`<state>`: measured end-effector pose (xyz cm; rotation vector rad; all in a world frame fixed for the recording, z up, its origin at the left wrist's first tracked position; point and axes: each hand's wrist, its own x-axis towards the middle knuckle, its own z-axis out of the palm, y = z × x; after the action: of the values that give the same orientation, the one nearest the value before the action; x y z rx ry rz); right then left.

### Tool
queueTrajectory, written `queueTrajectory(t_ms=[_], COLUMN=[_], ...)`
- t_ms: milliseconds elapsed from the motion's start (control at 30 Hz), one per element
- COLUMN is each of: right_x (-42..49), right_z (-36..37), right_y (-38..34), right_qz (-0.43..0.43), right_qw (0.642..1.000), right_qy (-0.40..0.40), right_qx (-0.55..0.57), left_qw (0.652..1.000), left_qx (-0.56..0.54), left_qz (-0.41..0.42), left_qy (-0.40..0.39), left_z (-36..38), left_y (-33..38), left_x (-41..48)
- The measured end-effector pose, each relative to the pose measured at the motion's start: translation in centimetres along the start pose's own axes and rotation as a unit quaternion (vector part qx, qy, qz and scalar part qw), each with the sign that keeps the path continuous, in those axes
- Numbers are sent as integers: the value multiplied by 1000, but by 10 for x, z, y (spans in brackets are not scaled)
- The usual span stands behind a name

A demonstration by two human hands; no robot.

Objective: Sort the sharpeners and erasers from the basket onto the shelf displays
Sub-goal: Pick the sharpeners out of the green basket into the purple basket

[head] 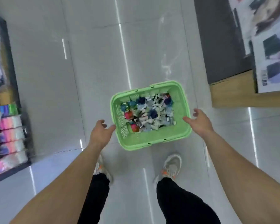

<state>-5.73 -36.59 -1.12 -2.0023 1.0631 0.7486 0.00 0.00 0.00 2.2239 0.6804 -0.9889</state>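
Note:
A light green plastic basket (158, 138) stands on the tiled floor just ahead of my feet. It is filled with several small sharpeners and erasers (148, 113) in blue, pink, red and white. My left hand (100, 134) is at the basket's left rim, fingers relaxed, thumb tip at the corner. My right hand (199, 122) is at the right rim, fingers spread and loosely bent. Neither hand holds anything.
A dark shelf unit (8, 131) with rows of colourful packaged goods runs along the left edge. On the right is a dark display with a wooden base (231, 92) and printed boards above. Glossy grey floor tiles (95, 70) stretch ahead. My shoes (171, 167) are below the basket.

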Motion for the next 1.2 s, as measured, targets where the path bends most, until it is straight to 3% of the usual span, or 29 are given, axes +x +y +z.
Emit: queueTrajectory(t_ms=[200, 300, 400, 600, 833, 1033, 1200], right_x=[96, 110, 100, 4, -189, -310, -358], right_z=[55, 63, 64, 34, -82, -194, -270], right_y=[35, 45, 52, 41, -25, -93, -157], right_qz=[-4, -43, -62, -33, -42, -104, -163], right_qw=[998, 996, 993, 992, 991, 987, 980], right_qy=[39, 57, 75, 64, 50, 51, 73], right_qx=[44, 50, 62, 106, 114, 114, 87], left_qw=[993, 984, 981, 989, 991, 981, 966], left_qx=[-103, -98, -91, -35, -59, -87, -102], left_qz=[2, 37, 58, 70, 46, 73, 113], left_qy=[60, 145, 162, 123, 110, 157, 207], left_z=[90, 108, 103, 29, -111, -208, -268], left_y=[-26, -39, -39, -17, 31, 104, 168], left_x=[86, 97, 92, 18, -169, -322, -390])
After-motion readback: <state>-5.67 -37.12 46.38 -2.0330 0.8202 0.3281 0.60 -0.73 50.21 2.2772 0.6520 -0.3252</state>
